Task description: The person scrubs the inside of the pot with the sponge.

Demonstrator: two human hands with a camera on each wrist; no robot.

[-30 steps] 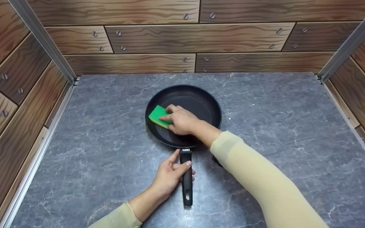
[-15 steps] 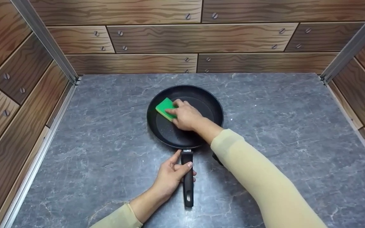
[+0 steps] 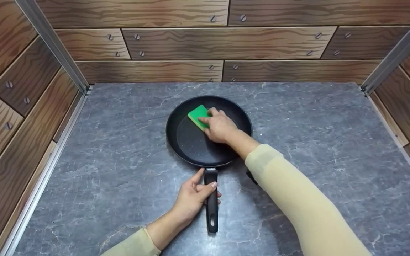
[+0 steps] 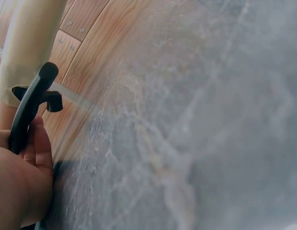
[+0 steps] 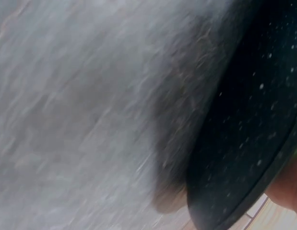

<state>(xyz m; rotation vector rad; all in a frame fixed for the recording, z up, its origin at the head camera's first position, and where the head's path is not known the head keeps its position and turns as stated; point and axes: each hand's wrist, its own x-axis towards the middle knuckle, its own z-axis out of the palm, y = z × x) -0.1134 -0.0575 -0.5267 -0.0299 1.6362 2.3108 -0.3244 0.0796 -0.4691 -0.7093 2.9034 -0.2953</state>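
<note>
Head view | black frying pan (image 3: 208,137) sat mid-counter (image 3: 315,121), its handle (image 3: 211,202) pointing at the near edge | left hand (image 3: 192,199) had its fingers wrapped round the handle, bracing the pan | right hand (image 3: 221,126) gripped the green sponge (image 3: 198,115), pressing it onto the pan's far inner side.

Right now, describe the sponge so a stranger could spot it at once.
On the grey marbled countertop sits a black frying pan. Inside it, near the far rim, the right hand presses a small rectangular sponge. It is the only bright green thing in the scene.
</note>
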